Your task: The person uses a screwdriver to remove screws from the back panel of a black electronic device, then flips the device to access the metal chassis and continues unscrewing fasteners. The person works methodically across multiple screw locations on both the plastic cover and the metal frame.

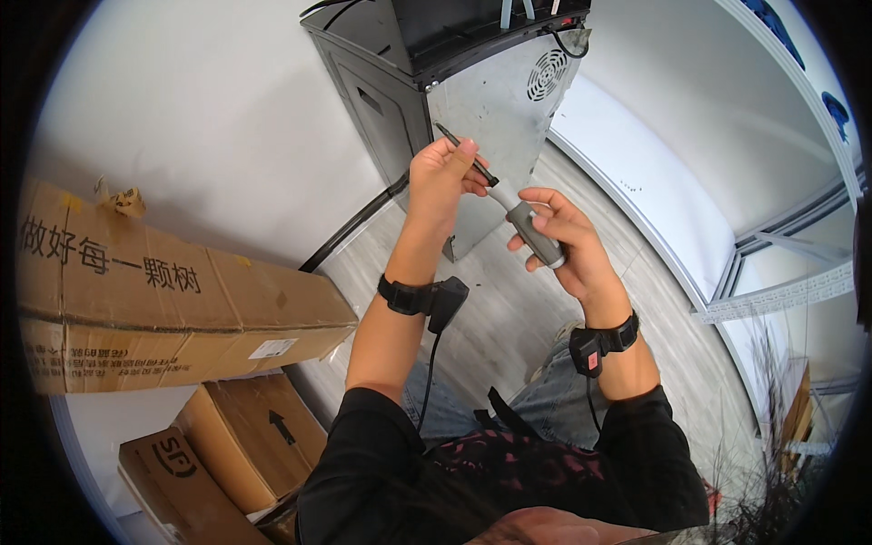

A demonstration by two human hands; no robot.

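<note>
In the middle of the view, my left hand (pixel 442 178) pinches a thin dark screwdriver shaft (pixel 481 170) between thumb and fingers. Its narrow end points up and away to the left. My right hand (pixel 574 238) is closed around a grey screwdriver handle (pixel 536 234), whose pale neck meets or nearly meets the lower end of the shaft. Whether the two are joined I cannot tell. Just beyond my hands stands a dark cabinet-like appliance (pixel 372 95) with a bare metal panel (pixel 486 113) facing me, pierced by a round vent (pixel 547 75).
A long cardboard box (pixel 182 295) lies to my left, with smaller boxes (pixel 259 436) below it. Crumpled brown paper (pixel 123 198) rests on top. A white-framed panel (pixel 649 173) runs along the right. Black cable (pixel 354 222) lies by the wall. Wrist-worn devices (pixel 445 304) trail cords.
</note>
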